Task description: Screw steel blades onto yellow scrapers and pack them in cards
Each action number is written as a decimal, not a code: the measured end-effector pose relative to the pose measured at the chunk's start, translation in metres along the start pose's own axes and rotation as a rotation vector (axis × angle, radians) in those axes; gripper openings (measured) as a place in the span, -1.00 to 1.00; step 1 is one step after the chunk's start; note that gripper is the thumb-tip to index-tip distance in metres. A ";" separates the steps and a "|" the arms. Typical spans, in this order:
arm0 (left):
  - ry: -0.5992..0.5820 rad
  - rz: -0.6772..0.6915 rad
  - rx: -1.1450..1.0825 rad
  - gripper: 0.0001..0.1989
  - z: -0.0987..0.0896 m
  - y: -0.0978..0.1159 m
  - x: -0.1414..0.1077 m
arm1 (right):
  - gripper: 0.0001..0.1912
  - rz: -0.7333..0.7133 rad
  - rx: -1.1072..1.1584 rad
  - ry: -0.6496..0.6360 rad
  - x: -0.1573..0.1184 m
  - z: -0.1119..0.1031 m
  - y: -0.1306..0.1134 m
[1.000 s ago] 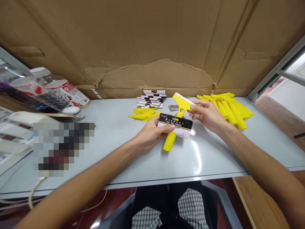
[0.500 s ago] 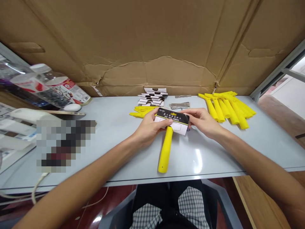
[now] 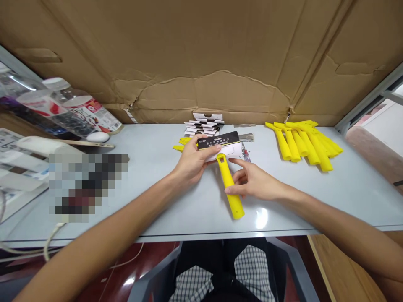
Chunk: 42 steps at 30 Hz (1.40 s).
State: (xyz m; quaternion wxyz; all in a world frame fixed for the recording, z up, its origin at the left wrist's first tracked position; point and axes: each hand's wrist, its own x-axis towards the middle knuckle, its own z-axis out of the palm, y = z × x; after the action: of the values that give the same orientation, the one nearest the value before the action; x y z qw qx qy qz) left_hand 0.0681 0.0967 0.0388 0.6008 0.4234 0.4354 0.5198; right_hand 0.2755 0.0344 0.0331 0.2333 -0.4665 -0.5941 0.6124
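Observation:
My left hand (image 3: 192, 161) is closed on a black-and-white printed card (image 3: 218, 142), its thumb pressed on the front. Just below the card, a yellow scraper handle (image 3: 232, 188) slants down to the right. A hole shows near the handle's top end; its wide head is hidden behind the card. My right hand (image 3: 250, 180) has its thumb laid across the handle and its other fingers partly curled beside it. Behind the card lies a small screwdriver (image 3: 246, 155) with a clear handle, near thin metal blades (image 3: 247, 137).
Several yellow scraper handles (image 3: 302, 142) lie piled at the right. White folded cards (image 3: 204, 124) are stacked at the back, with more yellow pieces (image 3: 178, 147) before them. Plastic bottles (image 3: 91, 113) and a blurred-out dark object (image 3: 91, 184) occupy the left. A cardboard sheet (image 3: 201, 50) stands behind the table.
My right hand has left the card's right edge and come down to the handle. The card has tipped up on its right, and the handle's lower end has swung right.

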 end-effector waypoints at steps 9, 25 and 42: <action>-0.168 0.437 0.827 -0.68 -0.030 0.004 0.030 | 0.17 -0.132 -0.187 0.091 -0.008 -0.003 -0.002; -0.368 0.647 1.083 -0.72 -0.020 -0.040 0.024 | -0.59 -0.152 -1.137 0.510 0.008 -0.041 0.002; -0.703 0.692 1.116 -0.60 -0.034 -0.028 0.035 | -0.64 -0.143 -1.136 0.561 0.022 -0.065 0.013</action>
State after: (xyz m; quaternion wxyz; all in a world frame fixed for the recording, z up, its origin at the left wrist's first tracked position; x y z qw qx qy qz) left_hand 0.0459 0.1303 -0.0001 0.2021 0.9198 0.2587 0.2148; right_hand 0.3238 0.0832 0.0237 0.1365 -0.6194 -0.7721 0.0394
